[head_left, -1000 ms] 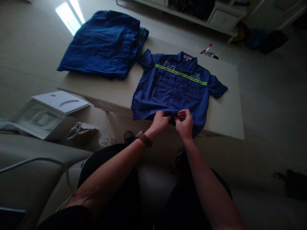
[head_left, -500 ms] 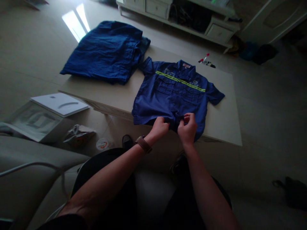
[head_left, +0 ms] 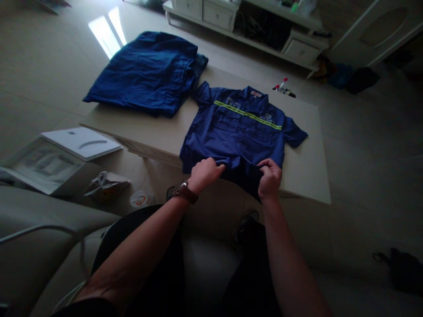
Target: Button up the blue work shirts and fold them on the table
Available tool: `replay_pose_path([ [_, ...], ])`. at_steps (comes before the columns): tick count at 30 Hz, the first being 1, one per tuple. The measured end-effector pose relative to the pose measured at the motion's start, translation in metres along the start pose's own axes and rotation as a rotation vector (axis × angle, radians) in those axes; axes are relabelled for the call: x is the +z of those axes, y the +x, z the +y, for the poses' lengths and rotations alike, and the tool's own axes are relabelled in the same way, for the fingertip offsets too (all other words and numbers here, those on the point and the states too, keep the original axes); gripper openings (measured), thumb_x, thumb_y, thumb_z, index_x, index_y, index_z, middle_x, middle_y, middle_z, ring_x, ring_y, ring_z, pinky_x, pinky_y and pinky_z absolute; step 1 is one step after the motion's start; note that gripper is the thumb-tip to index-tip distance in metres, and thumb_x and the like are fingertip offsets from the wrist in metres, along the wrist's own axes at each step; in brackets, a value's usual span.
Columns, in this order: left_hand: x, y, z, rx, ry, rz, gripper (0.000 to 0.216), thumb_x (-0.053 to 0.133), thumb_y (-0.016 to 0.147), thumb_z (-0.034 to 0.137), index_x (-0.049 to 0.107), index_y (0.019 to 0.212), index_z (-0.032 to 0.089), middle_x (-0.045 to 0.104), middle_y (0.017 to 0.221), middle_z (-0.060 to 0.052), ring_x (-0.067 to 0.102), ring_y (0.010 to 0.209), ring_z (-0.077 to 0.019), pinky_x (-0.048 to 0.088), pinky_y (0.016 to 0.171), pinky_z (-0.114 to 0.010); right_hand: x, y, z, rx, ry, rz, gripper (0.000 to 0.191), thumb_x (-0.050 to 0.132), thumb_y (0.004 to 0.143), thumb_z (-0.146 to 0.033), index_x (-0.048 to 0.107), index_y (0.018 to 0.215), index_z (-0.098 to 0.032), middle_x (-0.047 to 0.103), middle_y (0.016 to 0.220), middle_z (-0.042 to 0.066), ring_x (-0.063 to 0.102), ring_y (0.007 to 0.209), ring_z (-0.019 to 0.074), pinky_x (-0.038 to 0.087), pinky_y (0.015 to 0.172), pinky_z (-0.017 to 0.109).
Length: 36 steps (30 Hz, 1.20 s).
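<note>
A blue short-sleeved work shirt (head_left: 238,127) lies front up on the low table (head_left: 306,171), collar away from me, with a yellow-green stripe across the chest. My left hand (head_left: 205,173), a brown-strapped watch on its wrist, grips the shirt's bottom hem left of centre. Further right, my right hand (head_left: 270,179) pinches the same hem between thumb and fingers. Between the two hands the hem is lifted and hangs over the table's near edge. Folded blue clothing (head_left: 145,75) rests at the table's left end, apart from both hands.
Left of the table stand a white box (head_left: 81,143), a crumpled bag (head_left: 107,185) and a lidded cup (head_left: 141,199) on the floor. A bottle with a red cap (head_left: 283,84) shows beyond the far edge. Behind is a white cabinet (head_left: 216,18).
My hands have moved apart along the hem, the left one leftward and the right one rightward. The cloth between them is now spread wider.
</note>
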State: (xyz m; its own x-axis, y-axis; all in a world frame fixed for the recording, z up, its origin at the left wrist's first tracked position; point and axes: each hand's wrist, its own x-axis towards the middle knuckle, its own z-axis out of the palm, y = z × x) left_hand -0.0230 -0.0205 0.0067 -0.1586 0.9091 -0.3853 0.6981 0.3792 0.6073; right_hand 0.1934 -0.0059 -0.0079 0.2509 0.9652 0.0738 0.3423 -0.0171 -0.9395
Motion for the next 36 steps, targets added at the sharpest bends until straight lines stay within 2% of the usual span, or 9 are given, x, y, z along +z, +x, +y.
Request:
replay_pose_path([
  [5, -0.002, -0.003, 0.005, 0.059, -0.074, 0.273, 0.032, 0.065, 0.083, 0.041, 0.063, 0.058, 0.022, 0.064, 0.062, -0.01, 0.065, 0.073, -0.027, 0.043, 0.07, -0.035, 0.0, -0.005, -0.006, -0.031, 0.055, -0.121, 0.003, 0.047, 0.067, -0.026, 0.049, 0.067, -0.024, 0.051, 0.065, -0.001, 0.05, 0.065, 0.0174, 0.04, 0.064, 0.029],
  [10, 0.005, -0.007, 0.012, 0.286, -0.054, 0.44, 0.015, 0.072, 0.078, 0.026, 0.061, 0.071, 0.021, 0.066, 0.079, -0.006, 0.06, 0.083, -0.0227, 0.045, 0.078, -0.034, -0.001, -0.01, -0.017, -0.103, 0.107, -0.221, 0.003, 0.045, 0.064, -0.024, 0.045, 0.061, -0.024, 0.051, 0.067, 0.001, 0.057, 0.074, 0.02, 0.046, 0.075, 0.034],
  [14, 0.019, -0.009, 0.011, 0.448, -0.051, 0.315, 0.022, 0.077, 0.076, 0.022, 0.063, 0.093, 0.021, 0.065, 0.106, -0.008, 0.058, 0.102, -0.0242, 0.048, 0.09, -0.036, -0.001, -0.015, -0.026, -0.116, 0.163, -0.338, 0.003, 0.045, 0.062, -0.023, 0.045, 0.059, -0.024, 0.047, 0.068, 0.002, 0.054, 0.072, 0.0201, 0.046, 0.073, 0.035],
  [17, 0.032, -0.01, 0.009, 0.388, -0.078, 0.159, 0.034, 0.081, 0.077, 0.03, 0.061, 0.102, 0.019, 0.064, 0.109, -0.009, 0.06, 0.1, -0.0237, 0.05, 0.089, -0.036, -0.001, -0.02, -0.035, -0.118, 0.226, -0.436, 0.005, 0.045, 0.062, -0.024, 0.043, 0.057, -0.025, 0.045, 0.067, 0.003, 0.051, 0.069, 0.0198, 0.046, 0.07, 0.036],
  [22, 0.045, -0.01, 0.004, 0.371, -0.036, 0.143, 0.024, 0.073, 0.084, 0.021, 0.062, 0.106, 0.019, 0.067, 0.109, -0.009, 0.062, 0.103, -0.0243, 0.051, 0.088, -0.036, 0.0, -0.021, -0.038, -0.042, 0.243, -0.465, 0.011, 0.043, 0.062, -0.029, 0.033, 0.058, -0.026, 0.04, 0.066, 0.004, 0.047, 0.063, 0.0201, 0.044, 0.061, 0.036],
  [27, 0.045, -0.005, 0.004, 0.37, -0.252, 0.11, 0.023, 0.062, 0.085, 0.008, 0.072, 0.103, 0.019, 0.073, 0.096, -0.006, 0.067, 0.087, -0.0193, 0.052, 0.084, -0.032, -0.007, 0.001, -0.008, 0.049, 0.054, -0.027, 0.004, 0.041, 0.071, -0.03, 0.039, 0.071, -0.026, 0.04, 0.069, 0.0, 0.045, 0.063, 0.0182, 0.041, 0.063, 0.032],
  [30, 0.043, -0.004, 0.008, 0.367, -0.322, 0.128, 0.024, 0.064, 0.083, 0.007, 0.077, 0.1, 0.017, 0.075, 0.095, -0.007, 0.068, 0.087, -0.0187, 0.053, 0.086, -0.031, -0.01, 0.005, -0.001, -0.077, -0.169, 0.187, 0.008, 0.047, 0.077, -0.03, 0.048, 0.083, -0.026, 0.051, 0.081, 0.001, 0.052, 0.077, 0.0197, 0.045, 0.078, 0.034],
  [32, 0.041, -0.006, 0.011, 0.362, -0.35, 0.139, 0.024, 0.066, 0.082, 0.007, 0.079, 0.1, 0.016, 0.077, 0.094, -0.007, 0.069, 0.086, -0.0183, 0.054, 0.086, -0.031, -0.008, -0.001, -0.007, -0.243, -0.32, 0.16, 0.014, 0.052, 0.084, -0.034, 0.053, 0.094, -0.025, 0.059, 0.096, 0.005, 0.056, 0.093, 0.0229, 0.045, 0.089, 0.039],
  [36, 0.039, -0.007, 0.012, 0.362, -0.413, 0.147, 0.021, 0.07, 0.083, 0.011, 0.081, 0.1, 0.016, 0.078, 0.092, -0.008, 0.069, 0.082, -0.0174, 0.054, 0.083, -0.03, 0.003, -0.017, -0.019, -0.42, -0.508, -0.138, 0.027, 0.063, 0.089, -0.043, 0.063, 0.107, -0.024, 0.069, 0.106, 0.009, 0.061, 0.105, 0.0281, 0.043, 0.097, 0.045],
])
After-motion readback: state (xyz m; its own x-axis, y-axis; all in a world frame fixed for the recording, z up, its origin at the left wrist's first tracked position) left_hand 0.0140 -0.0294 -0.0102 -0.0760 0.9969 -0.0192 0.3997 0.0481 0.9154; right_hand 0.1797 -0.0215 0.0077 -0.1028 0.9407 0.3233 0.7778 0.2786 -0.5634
